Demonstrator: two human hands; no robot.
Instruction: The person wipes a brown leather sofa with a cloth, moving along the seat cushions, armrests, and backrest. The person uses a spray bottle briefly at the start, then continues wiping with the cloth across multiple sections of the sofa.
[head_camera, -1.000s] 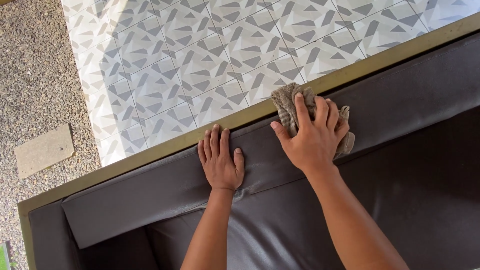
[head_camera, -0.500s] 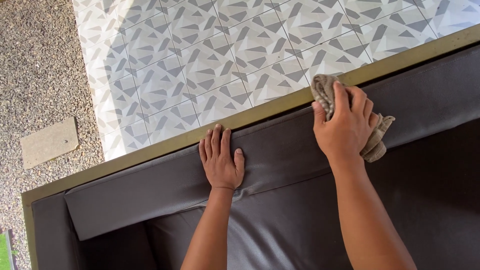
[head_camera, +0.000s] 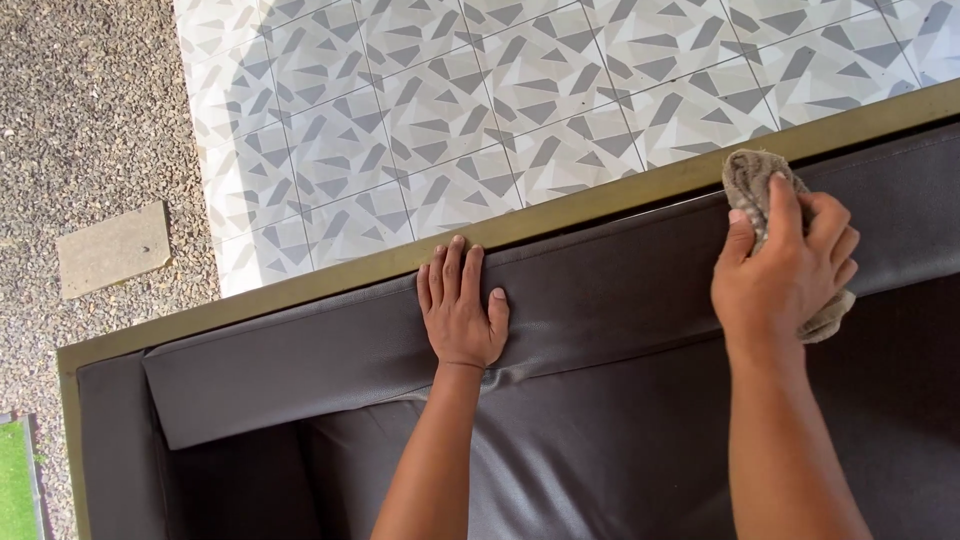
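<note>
My left hand (head_camera: 460, 308) lies flat, fingers together, on the top of a dark grey back cushion (head_camera: 300, 360) of a sofa, its fingertips reaching the olive-brown frame rail (head_camera: 560, 212). My right hand (head_camera: 785, 275) presses a crumpled grey-brown cloth (head_camera: 752, 180) against the same cushion further right, close under the rail. Part of the cloth sticks out below the palm. Both forearms reach up from the bottom edge over the dark seat fabric (head_camera: 600, 450).
Beyond the rail lies a floor of pale tiles with grey triangle patterns (head_camera: 520, 90). To the left is a gravel strip (head_camera: 90, 120) with a flat square stone slab (head_camera: 112, 250). A bit of green shows at the bottom-left corner (head_camera: 12, 480).
My right hand has slid the cloth to the right along the cushion top. My left hand has stayed flat in the same place on the cushion.
</note>
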